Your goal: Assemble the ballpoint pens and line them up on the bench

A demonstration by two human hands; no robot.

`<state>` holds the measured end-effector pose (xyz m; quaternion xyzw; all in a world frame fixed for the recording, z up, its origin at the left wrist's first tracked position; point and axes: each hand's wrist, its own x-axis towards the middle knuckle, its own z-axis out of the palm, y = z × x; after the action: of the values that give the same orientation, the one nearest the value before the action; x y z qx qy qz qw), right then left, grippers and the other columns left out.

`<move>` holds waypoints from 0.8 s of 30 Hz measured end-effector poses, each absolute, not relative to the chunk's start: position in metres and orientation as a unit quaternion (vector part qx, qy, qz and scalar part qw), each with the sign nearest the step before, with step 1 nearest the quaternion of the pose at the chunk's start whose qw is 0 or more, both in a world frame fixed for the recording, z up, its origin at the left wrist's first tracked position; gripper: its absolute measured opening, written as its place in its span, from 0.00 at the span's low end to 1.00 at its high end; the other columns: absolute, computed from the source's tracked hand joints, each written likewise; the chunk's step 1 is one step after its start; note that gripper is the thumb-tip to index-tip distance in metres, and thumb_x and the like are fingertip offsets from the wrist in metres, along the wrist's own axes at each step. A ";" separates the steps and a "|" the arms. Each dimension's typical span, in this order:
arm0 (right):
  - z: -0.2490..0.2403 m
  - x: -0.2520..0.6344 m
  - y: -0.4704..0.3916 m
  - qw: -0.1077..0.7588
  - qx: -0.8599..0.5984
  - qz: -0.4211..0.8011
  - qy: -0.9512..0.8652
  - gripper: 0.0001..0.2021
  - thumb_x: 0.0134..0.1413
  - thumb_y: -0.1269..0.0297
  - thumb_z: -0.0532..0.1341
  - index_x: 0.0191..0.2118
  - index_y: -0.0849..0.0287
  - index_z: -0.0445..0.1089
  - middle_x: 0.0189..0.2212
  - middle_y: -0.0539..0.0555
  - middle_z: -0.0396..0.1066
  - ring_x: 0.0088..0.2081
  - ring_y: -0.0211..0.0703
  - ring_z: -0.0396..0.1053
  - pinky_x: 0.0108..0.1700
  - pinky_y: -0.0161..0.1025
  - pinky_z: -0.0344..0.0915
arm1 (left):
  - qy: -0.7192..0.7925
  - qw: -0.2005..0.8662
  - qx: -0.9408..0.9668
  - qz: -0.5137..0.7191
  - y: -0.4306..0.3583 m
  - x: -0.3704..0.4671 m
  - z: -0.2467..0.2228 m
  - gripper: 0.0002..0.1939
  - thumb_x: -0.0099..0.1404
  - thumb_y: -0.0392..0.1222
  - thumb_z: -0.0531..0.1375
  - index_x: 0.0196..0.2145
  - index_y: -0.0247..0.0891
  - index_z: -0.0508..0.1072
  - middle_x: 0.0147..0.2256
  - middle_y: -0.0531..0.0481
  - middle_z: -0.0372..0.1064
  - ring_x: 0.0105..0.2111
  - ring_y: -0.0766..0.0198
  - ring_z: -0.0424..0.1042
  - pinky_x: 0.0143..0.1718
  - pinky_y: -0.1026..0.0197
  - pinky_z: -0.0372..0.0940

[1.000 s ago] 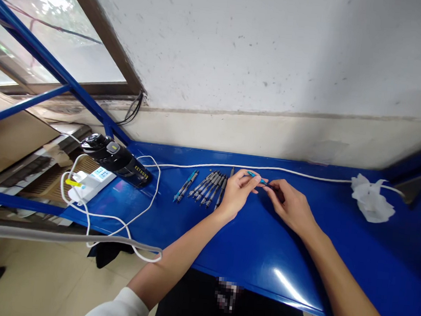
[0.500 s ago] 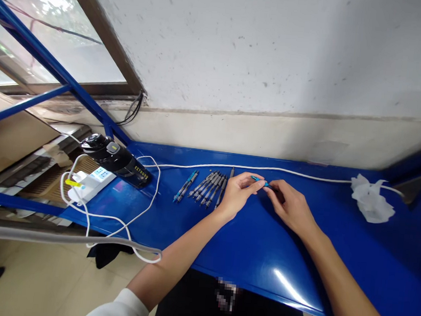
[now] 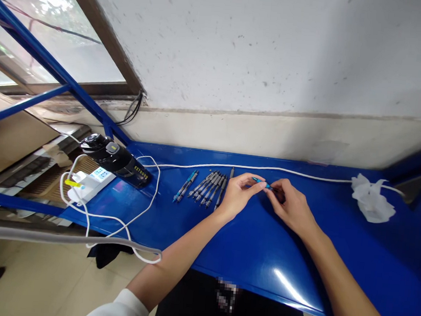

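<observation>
We hold one blue pen (image 3: 261, 182) between our two hands: the left hand (image 3: 237, 196) pinches its blue barrel, the right hand (image 3: 292, 204) closes its fingers around its dark end. From that pen, at nine o'clock, we count at least five grey pens (image 3: 209, 186), overlapping, then two blue-and-grey pens (image 3: 182, 191). Farther toward nine stand one lidded black bottle (image 3: 123, 164), its contents hidden, and one power strip (image 3: 95, 186). One white tissue (image 3: 372, 201) lies at three. We face a blue tabletop (image 3: 257, 250), a speckled wall (image 3: 241, 57) at twelve, a window (image 3: 76, 48) at ten.
</observation>
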<state>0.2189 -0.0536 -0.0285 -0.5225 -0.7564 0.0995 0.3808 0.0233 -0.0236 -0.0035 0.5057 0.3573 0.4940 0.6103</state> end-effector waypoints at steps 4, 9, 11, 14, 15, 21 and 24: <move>-0.025 0.221 -0.054 0.367 -0.501 0.094 -0.778 0.09 0.76 0.54 0.58 0.48 0.52 0.69 0.36 0.53 0.74 0.31 0.44 0.71 0.35 0.41 0.67 | 0.359 0.611 0.509 0.488 -0.024 0.022 -0.002 0.14 0.63 0.51 0.74 0.41 0.40 0.84 0.34 0.48 0.82 0.35 0.60 0.77 0.43 0.57 0.69; -0.021 0.221 -0.054 0.343 -0.493 0.058 -0.797 0.11 0.78 0.55 0.55 0.53 0.52 0.72 0.40 0.55 0.75 0.35 0.46 0.74 0.38 0.41 0.68 | 0.368 0.603 0.513 0.488 -0.023 0.021 -0.003 0.15 0.63 0.51 0.75 0.41 0.39 0.85 0.33 0.48 0.80 0.33 0.62 0.74 0.40 0.58 0.66; -0.020 0.221 -0.054 0.342 -0.494 0.055 -0.798 0.12 0.78 0.56 0.55 0.55 0.52 0.72 0.40 0.55 0.75 0.35 0.45 0.74 0.38 0.41 0.68 | 0.371 0.599 0.515 0.488 -0.023 0.020 -0.004 0.15 0.63 0.51 0.75 0.41 0.39 0.85 0.34 0.48 0.80 0.33 0.63 0.73 0.39 0.59 0.65; -0.019 0.220 -0.054 0.343 -0.494 0.055 -0.797 0.13 0.79 0.56 0.54 0.55 0.52 0.73 0.41 0.56 0.76 0.35 0.45 0.74 0.38 0.41 0.68 | 0.367 0.600 0.513 0.491 -0.023 0.020 -0.003 0.14 0.63 0.51 0.74 0.41 0.40 0.85 0.35 0.48 0.80 0.34 0.62 0.73 0.40 0.59 0.66; -0.019 0.220 -0.054 0.343 -0.495 0.055 -0.796 0.13 0.79 0.56 0.54 0.55 0.52 0.73 0.41 0.56 0.76 0.36 0.46 0.74 0.38 0.42 0.69 | 0.365 0.602 0.512 0.492 -0.023 0.020 -0.003 0.14 0.63 0.51 0.74 0.41 0.40 0.85 0.35 0.48 0.80 0.34 0.62 0.73 0.41 0.58 0.66; -0.022 0.220 -0.055 0.357 -0.514 0.080 -0.776 0.11 0.76 0.53 0.58 0.53 0.51 0.71 0.40 0.55 0.78 0.35 0.47 0.76 0.36 0.42 0.68 | 0.358 0.608 0.511 0.492 -0.023 0.020 -0.003 0.13 0.64 0.50 0.74 0.41 0.41 0.85 0.35 0.48 0.79 0.35 0.62 0.74 0.43 0.58 0.67; -0.023 0.221 -0.054 0.355 -0.503 0.078 -0.784 0.11 0.77 0.54 0.56 0.51 0.51 0.71 0.39 0.55 0.77 0.34 0.47 0.75 0.36 0.42 0.68 | 0.363 0.603 0.513 0.491 -0.022 0.020 -0.004 0.14 0.63 0.52 0.74 0.41 0.41 0.85 0.36 0.48 0.80 0.35 0.61 0.74 0.42 0.58 0.67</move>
<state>0.2207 -0.0539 -0.0228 -0.5032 -0.7840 0.0780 0.3551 0.0196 -0.0221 -0.0041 0.5133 0.3626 0.4911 0.6033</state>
